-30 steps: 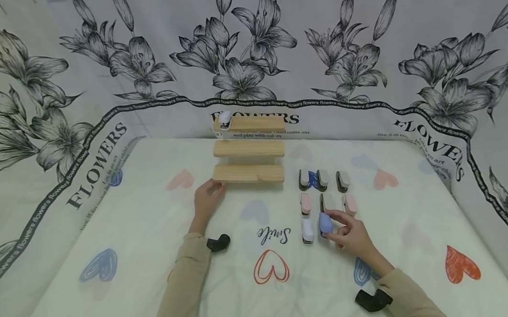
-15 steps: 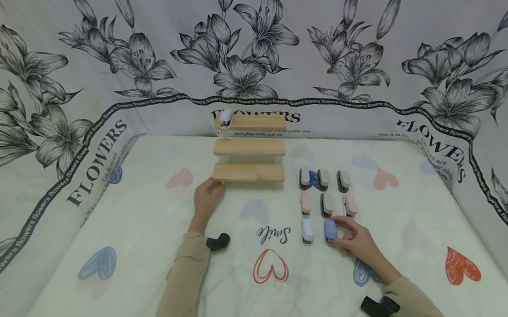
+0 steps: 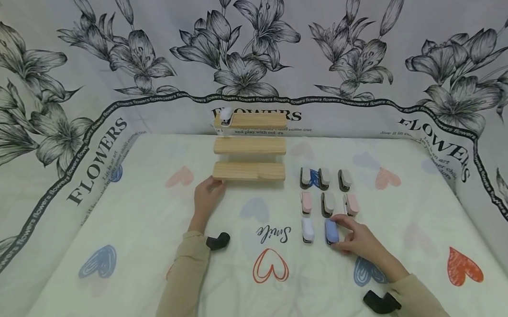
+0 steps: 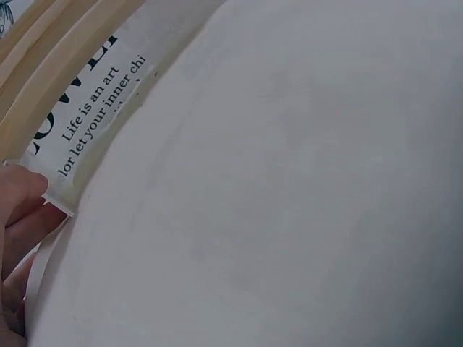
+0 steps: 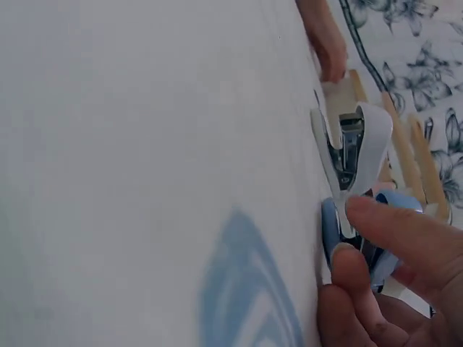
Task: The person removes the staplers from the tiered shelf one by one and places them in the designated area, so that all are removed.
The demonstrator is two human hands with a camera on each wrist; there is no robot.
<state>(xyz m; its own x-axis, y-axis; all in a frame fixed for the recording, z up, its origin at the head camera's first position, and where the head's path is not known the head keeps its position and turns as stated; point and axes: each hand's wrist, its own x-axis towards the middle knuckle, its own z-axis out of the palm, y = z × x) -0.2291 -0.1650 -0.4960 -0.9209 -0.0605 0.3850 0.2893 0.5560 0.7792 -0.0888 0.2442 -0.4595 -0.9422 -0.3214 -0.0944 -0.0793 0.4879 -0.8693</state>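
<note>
In the head view my right hand [image 3: 359, 239] pinches a small blue stapler [image 3: 332, 232] at its two ends, thumb near and index finger far. The right wrist view shows the fingers curled about the blue stapler [image 5: 387, 264], right behind a white stapler [image 5: 372, 148]. This white stapler [image 3: 307, 231] stands just left of the blue one on the cloth. My left hand [image 3: 206, 199] grips the front left corner of a three-tier wooden shelf [image 3: 249, 170]. In the left wrist view its fingers [image 4: 25, 224] close round a pale side panel below the wooden slats [image 4: 65, 61].
Behind the blue stapler stand rows of grey, white and pink staplers, among them a pink stapler [image 3: 306, 202] and a grey stapler [image 3: 327, 205]. One white stapler [image 3: 226, 116] sits at the left end of the shelf's top tier. A flower-printed curtain [image 3: 248, 44] borders the cloth-covered table [image 3: 136, 289].
My right hand has shifted the blue stapler slightly right and toward me, beside the white one, uncovering the grey stapler behind. The left hand stays at the shelf corner.
</note>
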